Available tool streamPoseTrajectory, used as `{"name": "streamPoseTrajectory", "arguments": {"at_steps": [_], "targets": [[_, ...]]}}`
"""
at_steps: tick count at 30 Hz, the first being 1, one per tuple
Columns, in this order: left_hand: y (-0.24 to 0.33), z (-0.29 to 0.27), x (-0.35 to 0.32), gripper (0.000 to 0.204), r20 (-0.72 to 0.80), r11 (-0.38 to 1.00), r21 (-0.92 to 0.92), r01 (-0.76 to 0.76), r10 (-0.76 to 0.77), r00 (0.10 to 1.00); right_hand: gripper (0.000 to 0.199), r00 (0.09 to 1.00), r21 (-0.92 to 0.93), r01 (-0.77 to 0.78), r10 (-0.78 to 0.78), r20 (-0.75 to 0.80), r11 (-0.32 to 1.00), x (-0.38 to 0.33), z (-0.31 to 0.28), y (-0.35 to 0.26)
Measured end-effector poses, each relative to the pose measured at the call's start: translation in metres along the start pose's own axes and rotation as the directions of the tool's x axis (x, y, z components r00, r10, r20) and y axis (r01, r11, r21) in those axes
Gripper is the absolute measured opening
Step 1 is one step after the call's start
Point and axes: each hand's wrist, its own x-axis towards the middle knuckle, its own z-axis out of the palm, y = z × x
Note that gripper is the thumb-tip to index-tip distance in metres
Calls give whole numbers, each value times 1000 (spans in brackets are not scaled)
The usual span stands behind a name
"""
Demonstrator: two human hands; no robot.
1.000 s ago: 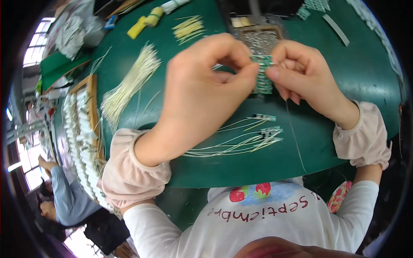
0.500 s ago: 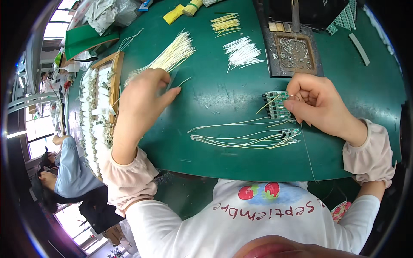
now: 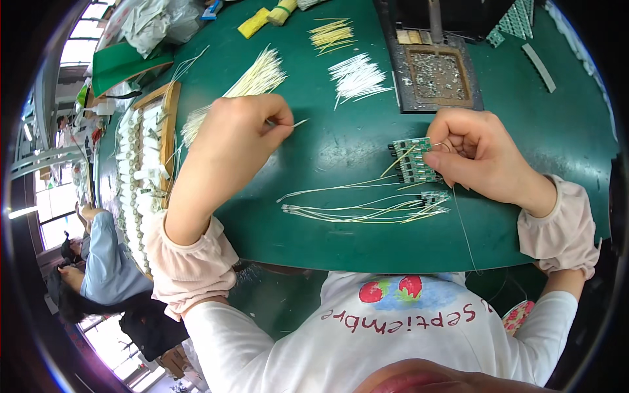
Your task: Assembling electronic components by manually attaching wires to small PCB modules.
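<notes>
My left hand (image 3: pixel 239 141) pinches a short pale wire (image 3: pixel 299 123) between thumb and forefinger, its tip pointing right. Behind that hand lies a fanned bundle of cream wires (image 3: pixel 257 77). With closed fingers my right hand (image 3: pixel 481 154) grips the right edge of a green circuit board (image 3: pixel 411 160) that has black parts along its left side. A yellow wire (image 3: pixel 398 162) crosses this board. From the right fingers a thin grey strand (image 3: pixel 464 223) trails down to the table edge. Just below lies a small board (image 3: pixel 434 198) with long pale wires (image 3: pixel 347 213) running left.
A dark tray with a metal-flecked pan (image 3: pixel 438 73) stands at the back right. White wires (image 3: pixel 358 77) and yellow wires (image 3: pixel 332 36) lie in piles beside it. A wooden-framed rack (image 3: pixel 169 105) of white pieces borders the left. Another person's blue sleeve (image 3: pixel 108 252) shows beyond it.
My left hand has moved right, away from the cream bundle, with the short wire now pinched at its fingertips. The right hand keeps its grip on the board. The whole view has shifted slightly.
</notes>
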Motion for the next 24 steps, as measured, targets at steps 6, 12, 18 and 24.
{"name": "streamPoseTrajectory", "arguments": {"at_steps": [6, 12, 18, 24], "targets": [[42, 5, 21, 3, 17, 844, -536, -11, 25, 1000, 14, 997, -99, -78, 76, -26, 992, 0, -10, -14], [66, 13, 43, 7, -101, 795, -553, -249, 233, 967, 14, 989, -85, -101, 91, -115, 991, 1, -17, -21], [63, 24, 45, 9, -104, 774, -597, -210, 185, 977, 15, 988, -76, -75, 64, -138, 994, 2, -16, -23], [62, 31, 47, 5, -222, 767, -546, -338, 257, 941, 14, 987, -70, -56, 44, -155, 996, 3, -15, -23]]}}
